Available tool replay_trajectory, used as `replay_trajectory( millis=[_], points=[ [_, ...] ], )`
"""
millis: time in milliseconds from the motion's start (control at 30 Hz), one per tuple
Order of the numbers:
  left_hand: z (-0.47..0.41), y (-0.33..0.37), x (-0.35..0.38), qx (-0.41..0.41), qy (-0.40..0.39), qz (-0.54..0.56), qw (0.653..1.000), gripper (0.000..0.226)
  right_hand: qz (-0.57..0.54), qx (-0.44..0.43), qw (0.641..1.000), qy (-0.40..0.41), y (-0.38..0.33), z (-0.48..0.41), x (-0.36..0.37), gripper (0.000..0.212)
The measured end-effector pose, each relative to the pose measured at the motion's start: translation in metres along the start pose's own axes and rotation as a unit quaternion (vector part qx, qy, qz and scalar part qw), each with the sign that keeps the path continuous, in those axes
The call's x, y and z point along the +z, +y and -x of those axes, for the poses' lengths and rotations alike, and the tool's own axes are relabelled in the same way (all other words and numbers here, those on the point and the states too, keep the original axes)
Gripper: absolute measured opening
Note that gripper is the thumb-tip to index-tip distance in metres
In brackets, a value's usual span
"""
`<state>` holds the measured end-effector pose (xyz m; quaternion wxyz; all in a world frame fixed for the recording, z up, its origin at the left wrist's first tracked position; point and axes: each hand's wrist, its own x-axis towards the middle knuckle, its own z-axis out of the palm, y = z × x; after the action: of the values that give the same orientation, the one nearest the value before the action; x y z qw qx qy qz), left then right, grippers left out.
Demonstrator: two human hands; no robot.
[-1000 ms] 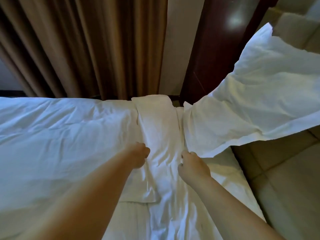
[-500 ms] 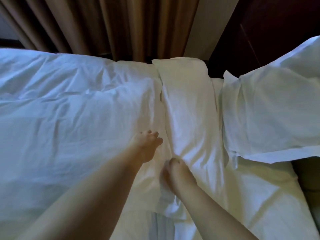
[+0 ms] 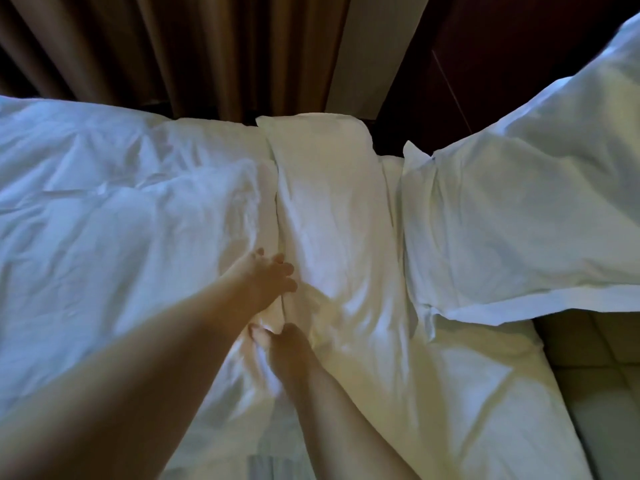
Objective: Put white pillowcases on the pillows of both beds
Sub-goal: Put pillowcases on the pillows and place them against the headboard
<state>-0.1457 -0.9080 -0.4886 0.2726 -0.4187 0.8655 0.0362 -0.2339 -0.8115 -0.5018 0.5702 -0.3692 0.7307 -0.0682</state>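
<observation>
We counted two pillows, one duvet (image 3: 104, 220) and two bare hands. The narrow middle pillow (image 3: 332, 209) lay lengthwise on the bed, touching the duvet on its left. The cased pillow (image 3: 519, 220) lay just beside it on the right, overhanging the mattress edge.

A second earlier the hands sat apart on either side of the middle pillow. Now they were close together at its near left edge, the left hand (image 3: 270, 277) above the right hand (image 3: 285, 348). The left hand's fingers were loosely spread, tips resting on the cloth and holding nothing. The right hand's fingers curled down into a bright fold – blur kept us from telling whether they gripped it.

All the linen was white, soft and creased. The cased pillow was plump with a flat flanged border. Behind hung pleated brown curtains (image 3: 207, 46) and a glossy dark wood panel (image 3: 502, 64).
</observation>
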Motion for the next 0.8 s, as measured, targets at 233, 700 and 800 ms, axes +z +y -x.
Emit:
replay_trajectory(
  millis=[233, 700, 800],
  points=[
    [0.017, 0.006, 0.007, -0.007, -0.024, -0.104, 0.994, 0.033, -0.04, -0.077, 0.996, -0.013, -0.002, 0.011, 0.002, 0.028],
    [0.111, 0.007, -0.084, -0.142, 0.095, -0.043, 0.984, 0.026, -0.036, -0.257, 0.962, 0.082, -0.038, 0.116, -0.034, 0.025],
    [0.15, 0.01, -0.147, -0.191, 0.186, -0.008, 0.964, 0.019, -0.016, -0.339, 0.934, 0.11, -0.064, 0.174, -0.078, 0.037]
  ],
)
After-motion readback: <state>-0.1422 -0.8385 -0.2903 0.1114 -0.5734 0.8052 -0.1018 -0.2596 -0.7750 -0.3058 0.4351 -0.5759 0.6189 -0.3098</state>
